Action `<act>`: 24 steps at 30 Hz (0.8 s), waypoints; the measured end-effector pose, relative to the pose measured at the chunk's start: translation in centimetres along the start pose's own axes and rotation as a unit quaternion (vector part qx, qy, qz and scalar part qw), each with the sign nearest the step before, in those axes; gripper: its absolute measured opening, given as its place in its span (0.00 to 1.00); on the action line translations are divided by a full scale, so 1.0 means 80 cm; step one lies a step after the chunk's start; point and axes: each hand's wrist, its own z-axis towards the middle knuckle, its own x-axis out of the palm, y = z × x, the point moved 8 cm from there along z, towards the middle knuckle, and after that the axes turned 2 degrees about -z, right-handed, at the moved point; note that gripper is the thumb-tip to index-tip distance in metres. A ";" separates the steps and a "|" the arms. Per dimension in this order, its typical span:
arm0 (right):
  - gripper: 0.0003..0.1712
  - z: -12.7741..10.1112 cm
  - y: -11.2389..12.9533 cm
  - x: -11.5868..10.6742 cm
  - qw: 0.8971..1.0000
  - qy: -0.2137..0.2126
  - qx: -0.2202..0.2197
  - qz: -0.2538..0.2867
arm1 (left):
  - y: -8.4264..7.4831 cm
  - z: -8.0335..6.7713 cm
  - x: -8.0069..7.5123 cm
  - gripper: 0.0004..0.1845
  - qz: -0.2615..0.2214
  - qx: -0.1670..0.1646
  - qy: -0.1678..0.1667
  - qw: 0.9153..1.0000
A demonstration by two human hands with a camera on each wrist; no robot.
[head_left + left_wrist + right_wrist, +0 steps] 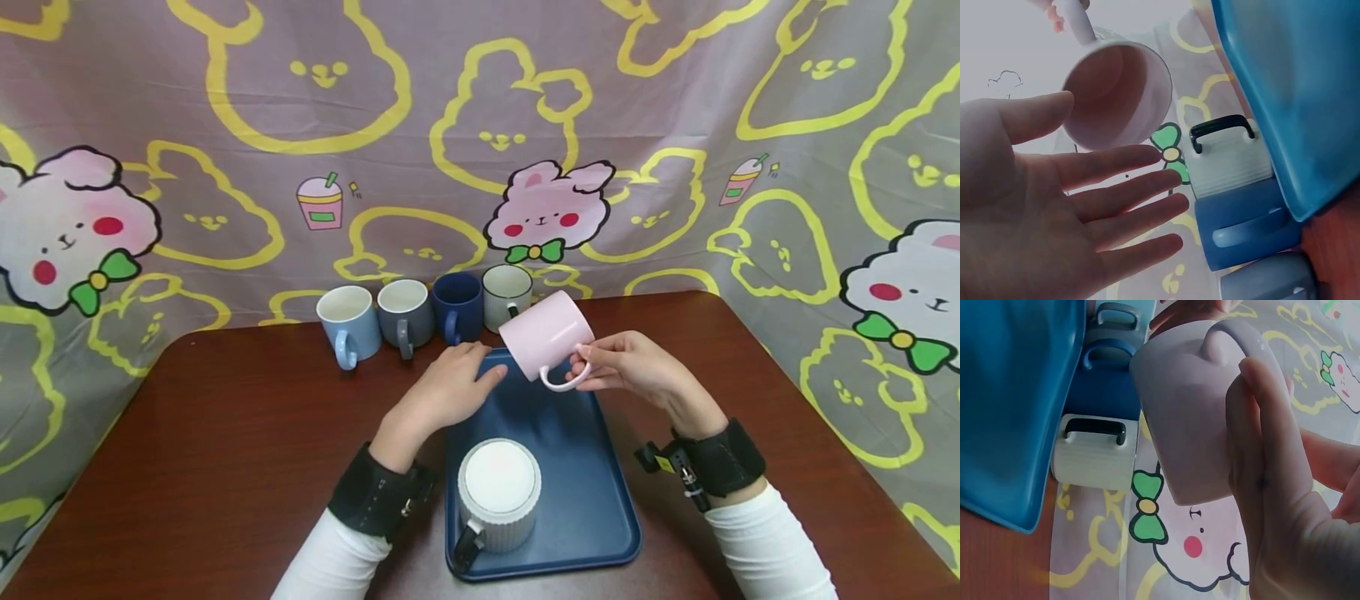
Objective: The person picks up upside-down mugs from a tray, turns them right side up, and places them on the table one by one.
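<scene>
Over the far edge of a blue rectangular tray (pixel 577 467), my right hand (pixel 637 371) grips a pale-pink cylindrical mug (pixel 547 333), my left hand (pixel 446 387) outstretched, fingers spread.

No lettering or numbers legible

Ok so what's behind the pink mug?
From the head camera, the white mug and some table. The pink mug covers the white one's lower right and part of its handle.

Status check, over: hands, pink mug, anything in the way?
Right hand holds pink mug by its handle. Left hand empty, fingers extended. Mug tilted, raised clear of tray. Ribbed mug occupies tray's near end.
</scene>
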 end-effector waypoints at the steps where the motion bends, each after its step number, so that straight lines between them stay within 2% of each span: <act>1: 0.24 0.001 0.002 0.000 1.000 -0.001 -0.002 0.000 | -0.002 0.000 -0.002 0.30 -0.001 0.002 0.000 1.000; 9: 0.24 0.009 0.009 0.000 1.000 -0.010 -0.006 -0.002 | -0.009 0.002 -0.008 0.30 -0.012 -0.010 0.003 1.000; 19: 0.24 0.017 0.022 0.005 1.000 -0.016 -0.024 0.009 | -0.024 0.003 -0.026 0.22 -0.045 -0.006 -0.055 0.997; 24: 0.24 0.019 0.030 0.009 0.999 -0.014 -0.034 0.026 | -0.028 0.002 -0.036 0.24 -0.068 -0.021 -0.067 0.995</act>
